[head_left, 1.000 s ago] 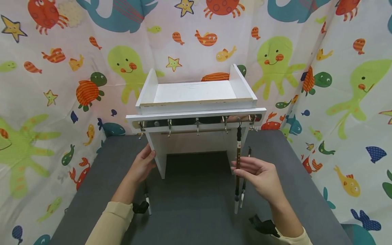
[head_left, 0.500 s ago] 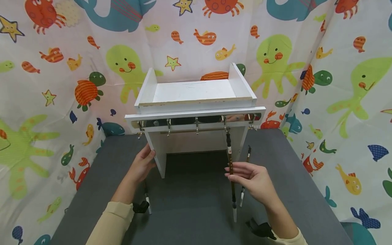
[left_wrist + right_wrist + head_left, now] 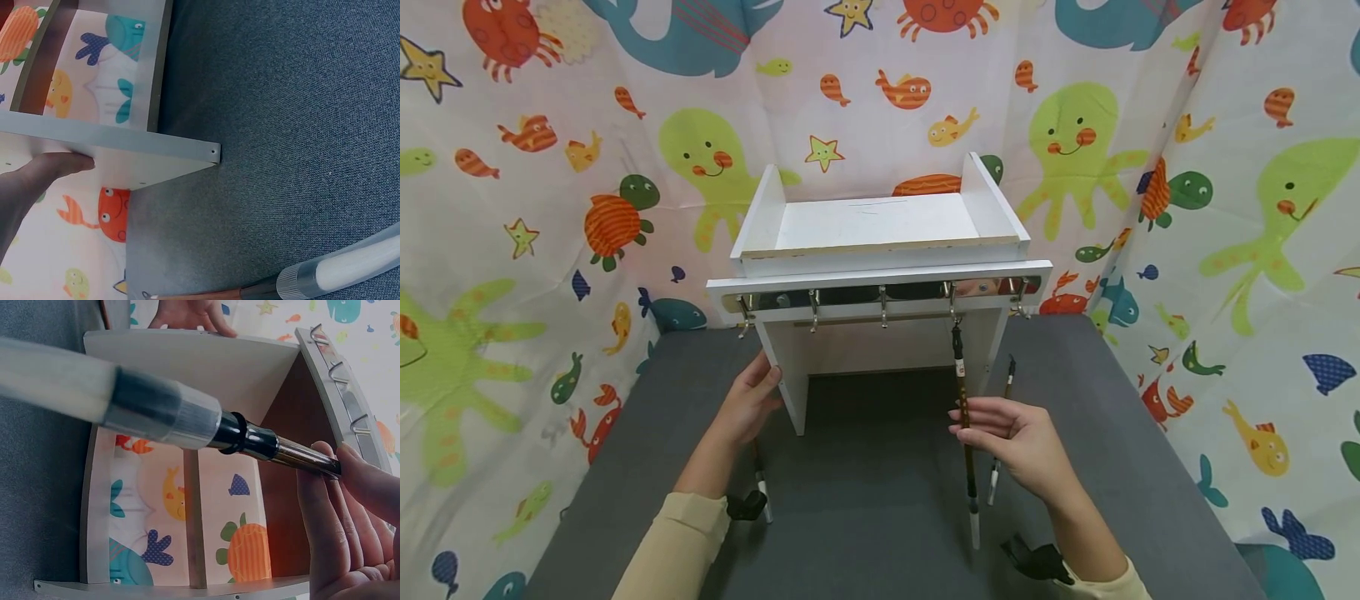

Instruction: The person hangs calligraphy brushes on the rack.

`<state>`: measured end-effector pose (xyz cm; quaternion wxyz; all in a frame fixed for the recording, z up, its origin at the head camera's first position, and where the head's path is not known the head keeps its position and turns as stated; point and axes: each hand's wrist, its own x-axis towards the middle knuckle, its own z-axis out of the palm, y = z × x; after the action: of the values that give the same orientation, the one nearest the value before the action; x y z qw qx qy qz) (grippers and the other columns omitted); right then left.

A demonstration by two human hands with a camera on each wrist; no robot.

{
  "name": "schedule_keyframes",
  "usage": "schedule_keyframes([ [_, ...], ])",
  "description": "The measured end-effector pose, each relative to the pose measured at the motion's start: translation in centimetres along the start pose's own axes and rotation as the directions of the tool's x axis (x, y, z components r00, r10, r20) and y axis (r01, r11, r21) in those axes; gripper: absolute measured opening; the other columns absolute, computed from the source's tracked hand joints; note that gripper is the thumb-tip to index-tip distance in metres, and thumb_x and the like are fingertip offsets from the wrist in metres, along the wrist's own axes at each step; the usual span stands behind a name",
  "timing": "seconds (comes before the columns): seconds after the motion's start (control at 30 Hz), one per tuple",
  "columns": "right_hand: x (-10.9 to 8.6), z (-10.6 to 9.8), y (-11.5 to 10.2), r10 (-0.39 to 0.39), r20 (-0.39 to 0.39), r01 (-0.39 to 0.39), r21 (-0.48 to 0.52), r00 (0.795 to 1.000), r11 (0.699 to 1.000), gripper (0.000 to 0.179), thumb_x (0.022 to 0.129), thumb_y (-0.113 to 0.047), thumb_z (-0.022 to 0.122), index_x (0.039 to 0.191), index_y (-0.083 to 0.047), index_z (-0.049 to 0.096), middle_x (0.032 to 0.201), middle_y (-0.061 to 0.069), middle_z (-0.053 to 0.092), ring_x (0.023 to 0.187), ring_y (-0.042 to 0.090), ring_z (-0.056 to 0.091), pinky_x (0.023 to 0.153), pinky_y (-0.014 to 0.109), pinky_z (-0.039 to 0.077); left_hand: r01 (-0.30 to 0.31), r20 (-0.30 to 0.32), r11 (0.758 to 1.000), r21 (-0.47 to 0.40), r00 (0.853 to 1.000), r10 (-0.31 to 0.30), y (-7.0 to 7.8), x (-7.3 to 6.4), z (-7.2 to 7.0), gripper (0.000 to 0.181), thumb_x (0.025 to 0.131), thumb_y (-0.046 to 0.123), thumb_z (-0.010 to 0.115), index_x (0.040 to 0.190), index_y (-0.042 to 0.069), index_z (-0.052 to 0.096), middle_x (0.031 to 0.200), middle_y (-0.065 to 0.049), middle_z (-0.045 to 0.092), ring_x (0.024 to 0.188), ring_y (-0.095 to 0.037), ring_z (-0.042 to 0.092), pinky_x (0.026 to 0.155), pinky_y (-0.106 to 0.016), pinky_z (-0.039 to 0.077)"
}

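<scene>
My right hand point(image 3: 1018, 442) pinches a brown calligraphy brush point(image 3: 961, 383) with a clear-capped tip between thumb and fingers. It hangs nearly upright, tip down, its top loop right at the fourth hook point(image 3: 952, 308) of a white hook rack point(image 3: 880, 271). In the right wrist view the capped end point(image 3: 156, 409) crosses close to the camera. At the rack's left side panel point(image 3: 786, 383), my left hand point(image 3: 748, 400) rests against the outer face, thumb at the front edge. From the left wrist view, one digit point(image 3: 65, 164) lies straight along that face; the other fingers are hidden.
Several metal hooks line the rack's front rail, with an open white shelf point(image 3: 876, 223) above. A second brush point(image 3: 1000, 433) shows behind my right hand; a third capped brush point(image 3: 760, 479) is beside my left wrist. The grey table point(image 3: 865, 517) meets a patterned curtain point(image 3: 850, 100).
My right hand has moved the brush left and slightly down, from near the rightmost hook to the fourth hook. The left hand has stayed at the side panel.
</scene>
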<state>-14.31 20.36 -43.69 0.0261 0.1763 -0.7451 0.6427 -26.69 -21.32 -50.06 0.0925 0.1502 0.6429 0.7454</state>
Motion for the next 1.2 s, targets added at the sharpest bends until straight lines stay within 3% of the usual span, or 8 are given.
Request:
schedule_keyframes([
  [0.5, 0.1, 0.1, -0.1, 0.018, -0.003, -0.018, -0.009, 1.000, 1.000, 0.039, 0.089, -0.006, 0.076, 0.125, 0.003, 0.066, 0.115, 0.020, 0.074, 0.096, 0.018, 0.076, 0.080, 0.029, 0.059, 0.000, 0.000, 1.000, -0.003, 1.000, 0.000, -0.2, 0.1, 0.1, 0.060, 0.110, 0.023, 0.043, 0.163, 0.020, 0.016, 0.169, -0.014, 0.015, 0.153, -0.039, 0.015, 0.108, -0.077, 0.023],
  [0.67, -0.1, 0.3, -0.2, -0.082, 0.048, 0.084, -0.031, 0.995, 0.996, 0.035, 0.092, 0.000, 0.071, 0.127, 0.003, 0.066, 0.115, 0.021, 0.073, 0.096, 0.018, 0.076, 0.081, 0.030, 0.059, 0.003, -0.008, 1.000, 0.000, 1.000, -0.003, -0.1, 0.1, 0.3, 0.060, 0.110, 0.025, 0.044, 0.163, 0.019, 0.018, 0.168, -0.014, 0.016, 0.152, -0.039, 0.015, 0.108, -0.078, 0.021],
  [0.87, 0.6, 0.5, -0.1, -0.211, 0.142, 0.215, -0.012, 0.967, 0.977, 0.038, 0.096, 0.007, 0.062, 0.133, 0.001, 0.062, 0.119, 0.022, 0.071, 0.098, 0.025, 0.074, 0.082, 0.033, 0.060, -0.010, -0.020, 1.000, -0.010, 1.000, 0.010, 0.1, 0.0, 0.3, 0.059, 0.110, 0.024, 0.043, 0.163, 0.017, 0.019, 0.167, -0.017, 0.018, 0.152, -0.040, 0.016, 0.108, -0.079, 0.020],
  [1.0, 0.8, 0.5, 0.4, -0.232, 0.166, 0.235, 0.001, 0.959, 0.972, 0.039, 0.097, 0.009, 0.058, 0.136, 0.001, 0.059, 0.119, 0.023, 0.070, 0.097, 0.027, 0.073, 0.080, 0.035, 0.060, -0.011, -0.017, 1.000, -0.019, 1.000, 0.011, 0.2, -0.1, 0.3, 0.059, 0.109, 0.026, 0.044, 0.163, 0.018, 0.019, 0.167, -0.017, 0.018, 0.152, -0.040, 0.016, 0.108, -0.079, 0.019],
  [1.2, 0.2, 0.3, 1.2, -0.221, 0.167, 0.212, 0.070, 0.961, 0.975, 0.040, 0.098, 0.011, 0.056, 0.138, 0.005, 0.056, 0.120, 0.027, 0.069, 0.099, 0.025, 0.074, 0.081, 0.038, 0.060, -0.004, -0.021, 1.000, -0.015, 1.000, 0.003, -0.2, 0.0, 0.3, 0.058, 0.110, 0.025, 0.043, 0.163, 0.018, 0.019, 0.168, -0.016, 0.018, 0.153, -0.040, 0.014, 0.108, -0.080, 0.014],
])
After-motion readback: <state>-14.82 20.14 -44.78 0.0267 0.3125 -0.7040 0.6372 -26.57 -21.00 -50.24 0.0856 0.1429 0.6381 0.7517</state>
